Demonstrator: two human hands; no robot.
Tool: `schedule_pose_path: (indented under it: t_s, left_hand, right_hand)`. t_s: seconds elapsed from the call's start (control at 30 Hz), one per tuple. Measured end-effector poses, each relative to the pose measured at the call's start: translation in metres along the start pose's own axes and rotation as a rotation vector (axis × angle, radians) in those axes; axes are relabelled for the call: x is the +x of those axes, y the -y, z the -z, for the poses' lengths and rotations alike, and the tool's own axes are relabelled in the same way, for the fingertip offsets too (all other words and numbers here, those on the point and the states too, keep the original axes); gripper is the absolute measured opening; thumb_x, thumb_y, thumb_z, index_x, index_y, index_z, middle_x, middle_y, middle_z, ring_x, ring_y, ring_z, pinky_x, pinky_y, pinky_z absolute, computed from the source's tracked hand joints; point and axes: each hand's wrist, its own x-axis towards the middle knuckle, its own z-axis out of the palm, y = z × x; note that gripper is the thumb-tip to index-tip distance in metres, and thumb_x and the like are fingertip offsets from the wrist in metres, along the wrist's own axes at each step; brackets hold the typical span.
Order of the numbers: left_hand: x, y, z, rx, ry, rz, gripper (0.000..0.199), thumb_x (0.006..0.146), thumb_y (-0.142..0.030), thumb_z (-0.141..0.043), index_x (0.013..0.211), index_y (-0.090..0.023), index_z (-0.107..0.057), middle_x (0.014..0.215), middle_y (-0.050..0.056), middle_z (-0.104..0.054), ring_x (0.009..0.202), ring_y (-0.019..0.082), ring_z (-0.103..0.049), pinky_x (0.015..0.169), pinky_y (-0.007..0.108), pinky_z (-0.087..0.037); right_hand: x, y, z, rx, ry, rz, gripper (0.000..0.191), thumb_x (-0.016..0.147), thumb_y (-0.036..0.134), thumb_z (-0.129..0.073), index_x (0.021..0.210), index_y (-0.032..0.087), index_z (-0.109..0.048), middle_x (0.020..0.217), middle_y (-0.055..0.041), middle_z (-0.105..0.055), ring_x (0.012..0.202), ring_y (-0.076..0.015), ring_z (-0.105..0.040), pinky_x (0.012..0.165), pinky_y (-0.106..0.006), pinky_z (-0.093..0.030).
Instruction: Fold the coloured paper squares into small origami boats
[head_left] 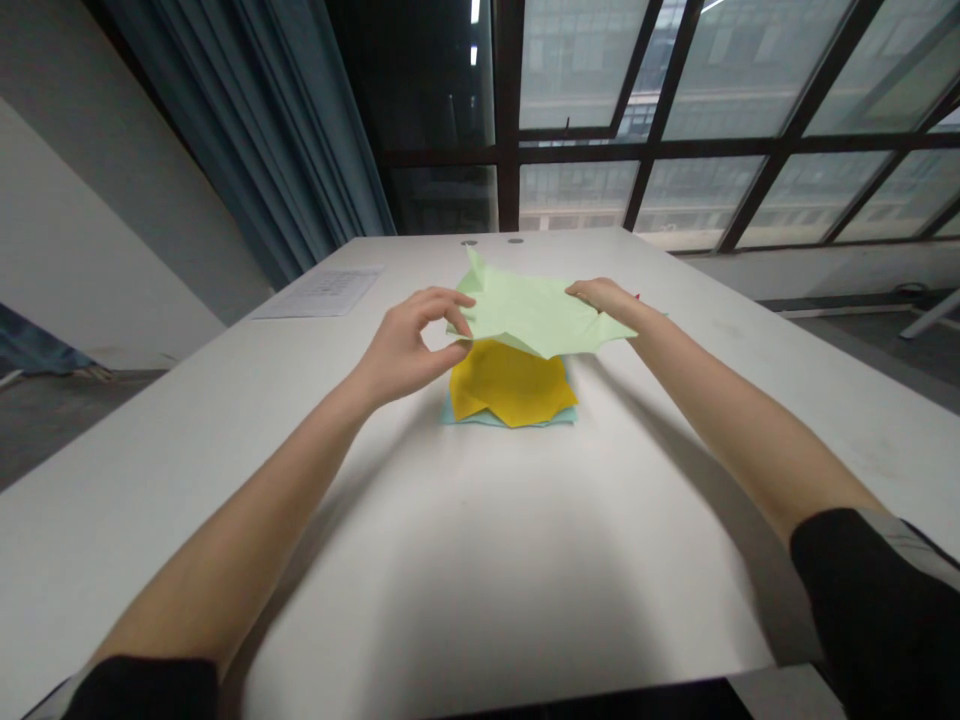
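A creased light green sheet [532, 305], paper or thin cloth, is held up between my two hands over the table. My left hand [409, 345] pinches its left edge between thumb and fingers. At the right edge, my right hand [604, 295] grips it, with the fingertips partly hidden by the sheet. Below it lies a yellow sheet [514, 385], its back part covered from view by the green one. A light blue sheet [448, 411] peeks out under the yellow one. A small red bit [637, 296] shows behind my right wrist.
The white table [465, 560] stretches away towards the windows [577, 190]. A printed paper [322, 292] lies at its far left edge. Two round grey discs [469, 243] sit at the far end. A blue curtain [285, 130] hangs on the left.
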Motion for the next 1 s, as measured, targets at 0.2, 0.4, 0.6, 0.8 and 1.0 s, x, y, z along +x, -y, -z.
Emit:
schedule_pose_path:
  t_s: [0.2, 0.4, 0.6, 0.8, 1.0]
  left_hand:
    - [0.001, -0.004, -0.001, 0.328, 0.691, -0.008, 0.019, 0.066, -0.014, -0.052, 0.080, -0.017, -0.063, 0.089, 0.004, -0.065, 0.090, 0.019, -0.058, 0.080, 0.028, -0.042]
    - [-0.003, 0.006, -0.021, 0.439, 0.897, 0.127, 0.029, 0.070, -0.028, -0.055, 0.096, -0.019, -0.062, 0.092, 0.007, -0.065, 0.079, 0.020, -0.059, 0.066, 0.027, -0.041]
    - [-0.005, 0.008, -0.023, 0.467, 0.916, 0.173, 0.051, 0.069, -0.050, -0.060, 0.111, -0.022, -0.055, 0.104, 0.009, -0.061, 0.089, 0.025, -0.058, 0.072, 0.031, -0.042]
    - [-0.004, 0.007, -0.025, 0.520, 0.938, 0.192, 0.040, 0.072, -0.039, -0.057, 0.107, -0.021, -0.057, 0.102, 0.010, -0.062, 0.087, 0.025, -0.059, 0.070, 0.031, -0.043]
    - [-0.005, 0.005, -0.023, 0.540, 0.917, 0.170, 0.037, 0.072, -0.035, -0.054, 0.106, -0.020, -0.058, 0.099, 0.010, -0.064, 0.085, 0.025, -0.060, 0.068, 0.031, -0.043]
  right_hand:
    - [-0.001, -0.021, -0.017, -0.289, 0.018, 0.007, 0.040, 0.072, 0.012, -0.055, 0.112, 0.018, -0.049, 0.062, 0.0030, -0.056, 0.054, -0.0114, -0.052, 0.059, -0.026, -0.046]
    - [0.003, -0.037, -0.020, -0.694, -0.005, 0.108, 0.037, 0.077, 0.017, -0.056, 0.114, 0.014, -0.056, 0.093, -0.0080, -0.066, 0.086, -0.0170, -0.059, 0.082, -0.028, -0.043]
    - [0.003, -0.042, -0.020, -0.810, 0.029, 0.065, 0.044, 0.080, 0.026, -0.055, 0.120, 0.007, -0.055, 0.102, -0.0134, -0.067, 0.095, -0.0203, -0.061, 0.085, -0.028, -0.043]
    - [0.006, -0.040, -0.020, -0.862, 0.076, 0.051, 0.037, 0.078, 0.028, -0.057, 0.109, 0.010, -0.063, 0.105, -0.0125, -0.067, 0.100, -0.0207, -0.060, 0.086, -0.025, -0.042]
    - [0.007, -0.039, -0.022, -0.816, 0.093, 0.008, 0.022, 0.073, 0.024, -0.059, 0.090, 0.013, -0.068, 0.082, -0.0075, -0.070, 0.078, -0.0164, -0.063, 0.072, -0.022, -0.046]
